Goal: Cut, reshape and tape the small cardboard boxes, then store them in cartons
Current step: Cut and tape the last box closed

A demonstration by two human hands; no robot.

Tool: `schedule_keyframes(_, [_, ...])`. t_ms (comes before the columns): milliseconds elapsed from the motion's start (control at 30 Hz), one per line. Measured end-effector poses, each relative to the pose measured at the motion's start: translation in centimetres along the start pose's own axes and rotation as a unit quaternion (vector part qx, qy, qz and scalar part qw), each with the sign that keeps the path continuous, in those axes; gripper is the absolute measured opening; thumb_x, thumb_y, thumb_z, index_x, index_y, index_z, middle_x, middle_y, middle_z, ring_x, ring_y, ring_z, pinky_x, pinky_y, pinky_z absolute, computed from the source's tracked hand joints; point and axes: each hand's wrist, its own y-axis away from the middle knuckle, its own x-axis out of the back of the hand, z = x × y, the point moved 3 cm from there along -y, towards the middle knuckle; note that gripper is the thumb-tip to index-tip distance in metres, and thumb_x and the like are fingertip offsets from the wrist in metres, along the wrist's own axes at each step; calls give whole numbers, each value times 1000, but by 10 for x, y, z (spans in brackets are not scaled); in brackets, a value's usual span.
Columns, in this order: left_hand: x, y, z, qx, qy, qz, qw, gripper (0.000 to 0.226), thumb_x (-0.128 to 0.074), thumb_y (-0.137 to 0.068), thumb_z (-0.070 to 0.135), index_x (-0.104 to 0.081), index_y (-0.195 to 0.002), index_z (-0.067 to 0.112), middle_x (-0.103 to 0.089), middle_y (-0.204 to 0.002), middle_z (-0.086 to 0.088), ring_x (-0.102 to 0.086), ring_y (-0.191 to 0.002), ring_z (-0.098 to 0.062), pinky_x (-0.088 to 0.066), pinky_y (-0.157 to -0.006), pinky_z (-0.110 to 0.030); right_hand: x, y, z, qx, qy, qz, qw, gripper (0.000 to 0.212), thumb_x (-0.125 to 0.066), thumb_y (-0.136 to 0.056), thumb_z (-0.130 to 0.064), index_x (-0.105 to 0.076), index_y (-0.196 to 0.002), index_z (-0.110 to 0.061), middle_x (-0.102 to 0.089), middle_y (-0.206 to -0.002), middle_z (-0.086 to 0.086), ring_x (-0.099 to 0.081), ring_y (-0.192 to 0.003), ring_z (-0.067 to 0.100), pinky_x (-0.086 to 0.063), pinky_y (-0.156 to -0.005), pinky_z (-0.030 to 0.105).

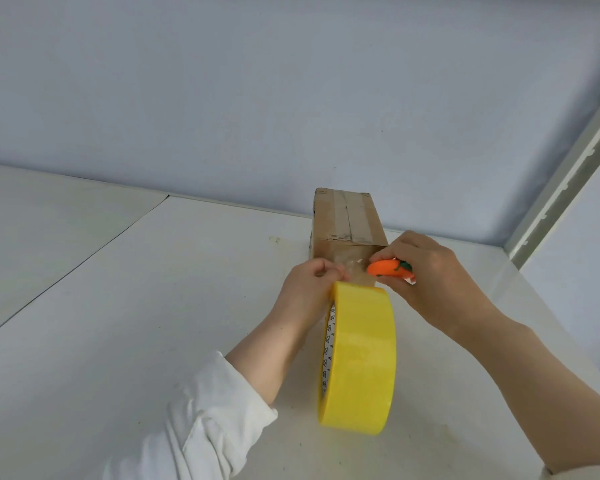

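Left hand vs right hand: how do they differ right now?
The left hand grips the yellow tape roll at its top edge; the right hand holds a small orange cutter. The left forearm wears a white sleeve; the right forearm is bare. The left hand sits left of the stretched clear tape, the right hand to its right. Both work at the near end of the box.
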Motion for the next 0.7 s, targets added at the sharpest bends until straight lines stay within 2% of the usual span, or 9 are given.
schedule_keyframes(67, [1, 2, 0, 2, 4, -1, 1000, 23, -51, -95, 20, -63, -76, 17, -60, -73, 7, -54, -69, -7, -38, -64, -20, 5, 3, 2, -22, -25, 4, 999, 21, -78, -72, -3, -71, -90, -13, -65, -87, 2, -60, -80, 19, -38, -68, 10])
schedule_keyframes(167, [2, 3, 2, 4, 4, -7, 1000, 22, -50, -95, 22, -63, -78, 17, -61, -74, 6, -54, -68, -7, -38, -62, -19, 27, 0, -6, -67, -150, 78, 983, 21, -73, -78, -8, -65, -91, -21, -65, -89, -10, -56, -76, 2, -40, -69, 5])
schedule_keyframes(267, [2, 5, 3, 11, 6, -11, 1000, 21, -51, -95, 24, -63, -79, 17, -61, -74, 7, -54, -67, -7, -38, -61, -19, 27, -14, -17, -68, -196, 102, 973, 20, -67, -84, -10, -56, -97, -21, -61, -93, -20, -55, -81, -13, -38, -72, 2])
schedule_keyframes(367, [0, 8, 5, 19, 16, -21, 999, 21, -53, -94, 28, -63, -81, 15, -59, -71, 7, -54, -64, -6, -37, -59, -18, 8, -25, -21, -64, -164, 64, 982, 19, -65, -87, -11, -54, -99, -20, -56, -90, -24, -56, -81, -2, -40, -71, 5])
schedule_keyframes(433, [0, 10, 6, 23, 16, -28, 999, 20, -53, -94, 28, -62, -81, 15, -58, -71, 6, -52, -62, -6, -38, -56, -15, -3, -26, -20, -73, -148, 72, 984, 18, -64, -87, -12, -55, -103, -15, -56, -89, -21, -55, -83, 6, -41, -71, 8])
schedule_keyframes(567, [0, 12, 8, 29, 25, -39, 999, 21, -54, -93, 27, -60, -76, 16, -57, -71, 3, -51, -61, -9, -39, -53, -13, -12, -24, -19, -81, -108, 90, 987, 30, -71, -81, -15, -54, -105, -15, -64, -101, -6, -60, -91, 18, -47, -75, 30])
schedule_keyframes(700, [-1, 16, 10, 21, 37, -36, 998, 22, -54, -93, 28, -60, -76, 16, -60, -71, 1, -53, -64, -12, -41, -60, -19, -13, -27, -22, -92, -62, 98, 989, 24, -68, -83, -13, -54, -102, -14, -66, -104, -1, -61, -92, 24, -48, -75, 38])
